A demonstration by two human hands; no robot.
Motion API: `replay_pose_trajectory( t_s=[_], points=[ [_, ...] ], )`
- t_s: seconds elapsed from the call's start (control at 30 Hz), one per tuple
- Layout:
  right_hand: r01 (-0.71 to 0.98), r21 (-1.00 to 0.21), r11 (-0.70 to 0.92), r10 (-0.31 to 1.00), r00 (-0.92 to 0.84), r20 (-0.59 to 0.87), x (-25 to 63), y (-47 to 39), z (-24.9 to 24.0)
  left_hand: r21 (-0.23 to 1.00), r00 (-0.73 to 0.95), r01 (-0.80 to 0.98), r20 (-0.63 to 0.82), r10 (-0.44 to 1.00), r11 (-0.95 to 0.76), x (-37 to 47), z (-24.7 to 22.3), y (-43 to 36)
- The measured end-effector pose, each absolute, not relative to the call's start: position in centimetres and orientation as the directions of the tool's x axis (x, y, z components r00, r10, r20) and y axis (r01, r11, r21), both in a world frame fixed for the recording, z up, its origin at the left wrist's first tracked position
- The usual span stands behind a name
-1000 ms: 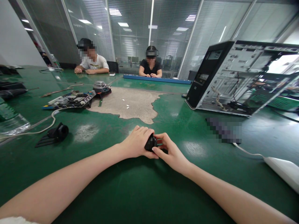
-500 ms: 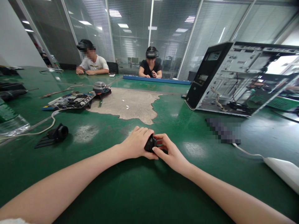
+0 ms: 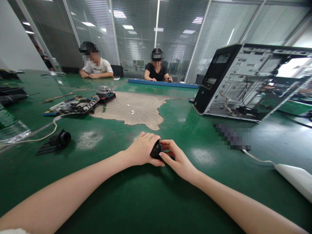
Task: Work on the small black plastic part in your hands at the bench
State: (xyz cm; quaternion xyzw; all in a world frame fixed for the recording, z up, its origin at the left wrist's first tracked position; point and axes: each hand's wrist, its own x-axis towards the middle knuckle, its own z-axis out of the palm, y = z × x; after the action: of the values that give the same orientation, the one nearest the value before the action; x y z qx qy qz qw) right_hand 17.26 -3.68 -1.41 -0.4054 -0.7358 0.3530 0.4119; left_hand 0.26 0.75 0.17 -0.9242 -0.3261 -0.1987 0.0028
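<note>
A small black object (image 3: 157,150) with an angular side and a ridged right end sits between my hands, low over the green table. Its exact kind is hard to make out. My left hand (image 3: 144,149) wraps around it from the left, with the thumb below and the fingers over the top. From the right, my right hand (image 3: 177,159) pinches the ridged end between thumb and fingertips. Much of the object is hidden by my left palm and fingers.
A circuit board with parts (image 3: 74,104) lies left of a bare tan patch (image 3: 136,109). Nearer are a black bracket-like piece (image 3: 59,140) and a clear bottle (image 3: 13,126). An open computer case (image 3: 234,84) stands right, near a white power strip (image 3: 296,178). Two people sit opposite.
My hands and the black object stay almost still. Across the table, the person in black has lowered one hand and shifted it to the right.
</note>
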Motion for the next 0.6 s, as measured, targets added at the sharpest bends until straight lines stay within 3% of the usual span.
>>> replay_pose_trajectory(
  t_s=[0.27, 0.6],
  points=[
    [0.323, -0.763, 0.561, 0.821, -0.341, 0.459, 17.33, -3.95, -1.31, 0.121, 0.707, 0.604, 0.374, 0.600, -0.788, 0.32, 0.17, 0.63],
    [0.305, -0.825, 0.476, 0.862, -0.350, 0.368, 17.29, -3.66, -1.53, 0.102, 0.707, 0.614, 0.370, 0.603, -0.783, 0.33, 0.24, 0.69]
  ],
)
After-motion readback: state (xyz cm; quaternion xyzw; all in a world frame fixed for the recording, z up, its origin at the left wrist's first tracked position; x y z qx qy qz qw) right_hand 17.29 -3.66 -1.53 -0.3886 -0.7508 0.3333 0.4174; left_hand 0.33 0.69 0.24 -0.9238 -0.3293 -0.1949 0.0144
